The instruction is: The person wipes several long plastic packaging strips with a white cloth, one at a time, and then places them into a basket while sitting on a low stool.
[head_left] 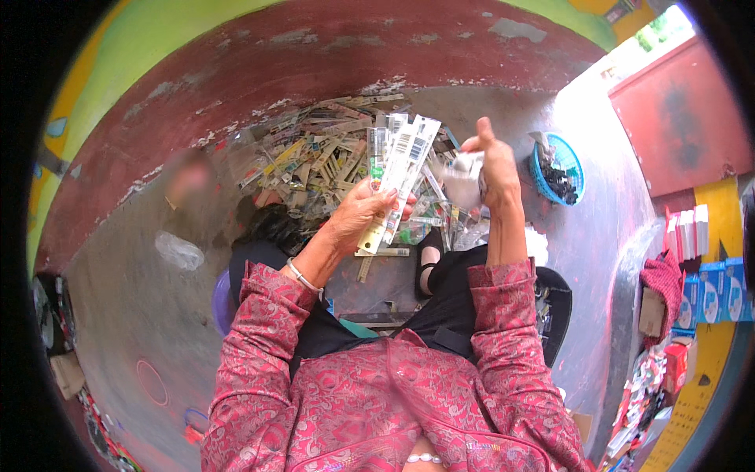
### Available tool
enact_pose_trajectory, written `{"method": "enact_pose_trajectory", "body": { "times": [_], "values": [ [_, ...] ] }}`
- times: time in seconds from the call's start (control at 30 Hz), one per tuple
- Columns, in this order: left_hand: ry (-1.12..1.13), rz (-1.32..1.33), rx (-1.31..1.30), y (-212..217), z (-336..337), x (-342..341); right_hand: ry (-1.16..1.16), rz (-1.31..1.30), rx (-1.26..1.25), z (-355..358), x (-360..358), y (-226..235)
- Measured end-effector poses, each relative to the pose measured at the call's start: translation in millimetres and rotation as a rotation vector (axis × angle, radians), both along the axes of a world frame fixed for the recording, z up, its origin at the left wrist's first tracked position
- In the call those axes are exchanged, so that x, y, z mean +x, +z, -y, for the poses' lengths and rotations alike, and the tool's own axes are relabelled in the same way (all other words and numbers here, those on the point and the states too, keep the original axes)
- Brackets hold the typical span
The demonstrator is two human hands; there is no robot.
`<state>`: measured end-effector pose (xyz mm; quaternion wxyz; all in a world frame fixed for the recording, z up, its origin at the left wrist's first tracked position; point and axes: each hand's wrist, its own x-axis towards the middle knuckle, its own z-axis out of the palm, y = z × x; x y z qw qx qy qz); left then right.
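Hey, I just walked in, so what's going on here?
A person in a red patterned jacket holds a few long, narrow packets fanned out in the left hand. The right hand is raised, with a blurred whitish thing at its fingers; I can't tell what it is. Ahead lies a loose pile of packets, with a blue basket to its right.

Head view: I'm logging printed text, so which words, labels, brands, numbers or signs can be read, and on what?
Nothing is clear enough to quote.
Long strips in the left hand: barcodes show; the lettering is too small.
Loose pile on the floor: print too small and blurred.
Blue boxes at right: print too small.
Yellow band at lower right: dark marks, too blurred.
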<state>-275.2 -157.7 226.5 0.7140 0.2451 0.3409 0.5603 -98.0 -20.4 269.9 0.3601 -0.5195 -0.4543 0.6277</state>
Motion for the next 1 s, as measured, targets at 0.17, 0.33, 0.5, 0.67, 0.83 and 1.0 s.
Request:
{"method": "enact_pose_trajectory", "body": {
  "times": [0.17, 0.33, 0.5, 0.67, 0.83, 1.0],
  "values": [
    [-0.119, -0.126, 0.095, -3.2, 1.5, 4.6, 0.481, -0.041, 0.180, 34.7, -30.9, -6.5],
    [-0.112, -0.118, 0.048, 0.6, 3.4, 0.7, 0.433, -0.237, -0.036, 37.6, -32.5, 4.8],
    [-0.067, -0.043, 0.000, 2.1, 0.1, 3.0, 0.479, -0.254, 0.015, 32.4, -29.2, -2.2],
    [0.028, -0.029, 0.017, -3.1, -3.5, 4.0, 0.415, -0.275, -0.026, 32.2, -29.2, -4.6],
    [0.004, 0.053, -0.011, -2.8, -2.6, 4.8, 0.386, -0.247, -0.029, 31.5, -31.3, -5.2],
    [-0.029, -0.015, -0.005, -5.4, -2.8, 3.7, 0.359, -0.223, -0.028, 31.3, -31.4, -5.2]
  ]
}}
